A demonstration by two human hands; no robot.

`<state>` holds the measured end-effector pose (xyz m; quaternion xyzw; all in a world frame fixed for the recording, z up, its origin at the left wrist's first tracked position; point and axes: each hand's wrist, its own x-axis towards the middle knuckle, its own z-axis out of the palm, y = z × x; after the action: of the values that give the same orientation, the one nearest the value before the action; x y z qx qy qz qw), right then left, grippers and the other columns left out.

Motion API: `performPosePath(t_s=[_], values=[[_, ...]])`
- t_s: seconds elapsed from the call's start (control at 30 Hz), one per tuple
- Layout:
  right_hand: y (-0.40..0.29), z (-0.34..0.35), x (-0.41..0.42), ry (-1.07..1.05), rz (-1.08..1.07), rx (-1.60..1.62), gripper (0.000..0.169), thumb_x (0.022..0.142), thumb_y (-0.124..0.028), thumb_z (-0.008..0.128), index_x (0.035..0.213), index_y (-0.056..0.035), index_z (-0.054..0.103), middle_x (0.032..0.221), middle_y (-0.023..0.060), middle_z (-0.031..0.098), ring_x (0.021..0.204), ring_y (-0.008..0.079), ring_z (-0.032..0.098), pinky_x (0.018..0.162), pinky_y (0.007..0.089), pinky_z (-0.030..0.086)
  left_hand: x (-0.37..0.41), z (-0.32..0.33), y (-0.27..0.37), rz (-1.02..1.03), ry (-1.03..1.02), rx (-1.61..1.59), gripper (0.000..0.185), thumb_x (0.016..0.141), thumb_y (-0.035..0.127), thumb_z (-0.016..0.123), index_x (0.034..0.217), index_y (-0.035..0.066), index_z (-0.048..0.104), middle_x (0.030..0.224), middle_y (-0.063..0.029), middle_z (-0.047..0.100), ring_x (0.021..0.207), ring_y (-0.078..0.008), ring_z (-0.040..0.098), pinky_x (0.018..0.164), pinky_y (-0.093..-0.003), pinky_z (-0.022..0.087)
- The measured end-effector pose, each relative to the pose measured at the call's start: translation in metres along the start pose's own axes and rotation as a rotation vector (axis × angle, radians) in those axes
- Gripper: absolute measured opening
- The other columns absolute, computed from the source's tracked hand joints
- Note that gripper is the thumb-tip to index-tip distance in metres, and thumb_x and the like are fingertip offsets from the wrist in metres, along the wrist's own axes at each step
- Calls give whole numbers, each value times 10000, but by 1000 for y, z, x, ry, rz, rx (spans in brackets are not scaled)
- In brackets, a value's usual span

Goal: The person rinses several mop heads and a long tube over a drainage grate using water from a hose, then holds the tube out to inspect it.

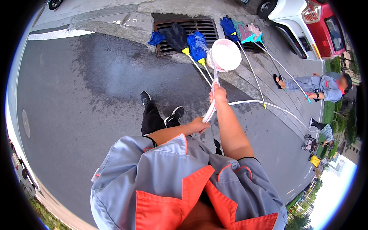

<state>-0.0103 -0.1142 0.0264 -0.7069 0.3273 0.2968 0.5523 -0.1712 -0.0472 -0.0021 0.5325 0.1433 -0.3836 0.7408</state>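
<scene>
My right hand [219,92] grips a clear plastic hose [210,110] close to its outlet, fingers wrapped around it. Lower down, my left hand [197,125] holds the same hose. Water [211,59] streams from the outlet onto a blue mop head [196,43] with a yellow collar. Beside that one lies a dark mop head [174,37], also yellow-collared, and a crumpled blue mop head [156,38]. These rest on or against a rusty drain grate [207,26]. A white bucket [226,54] stands just right of the stream.
A person [325,86] in grey workwear holds a mop handle [283,69] at the right. More mop heads [244,30] lie beyond the bucket. The hose trails right across wet asphalt [123,72]. A red-and-white vehicle [310,31] is parked upper right; farther off, someone [326,132] is beside a wheeled cart [310,143].
</scene>
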Motion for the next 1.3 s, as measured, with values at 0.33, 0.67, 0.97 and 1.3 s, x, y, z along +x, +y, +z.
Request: performPosePath(t_s=[0.33,0.67,0.97,1.3], values=[[-2,-10,17,45,-3,-18,375,919,-407,457,804,-50,459,544,45,452,348,140,381,319,305,323,16,2,1,-38,-4,65,251,784,208,616,603,60,524,487,-26,486,399,-124,454,392,-268,350],[-11,2,8,40,-100,-237,430,905,-390,452,808,18,545,590,116,564,434,223,552,389,366,459,17,11,0,-57,40,-123,173,784,136,587,643,43,545,500,-39,512,397,-134,476,393,-278,378],[-17,17,-6,14,-144,-306,428,905,-372,451,783,28,542,593,128,570,443,240,564,396,369,467,13,0,-1,-5,-13,-160,300,820,201,593,567,55,524,483,-57,508,391,-164,492,394,-277,400],[-21,7,11,-4,-120,-322,400,911,-369,451,812,11,525,588,98,538,418,193,512,373,349,431,22,5,5,-60,7,-164,184,789,147,605,650,41,548,497,-37,514,395,-136,483,384,-278,374]])
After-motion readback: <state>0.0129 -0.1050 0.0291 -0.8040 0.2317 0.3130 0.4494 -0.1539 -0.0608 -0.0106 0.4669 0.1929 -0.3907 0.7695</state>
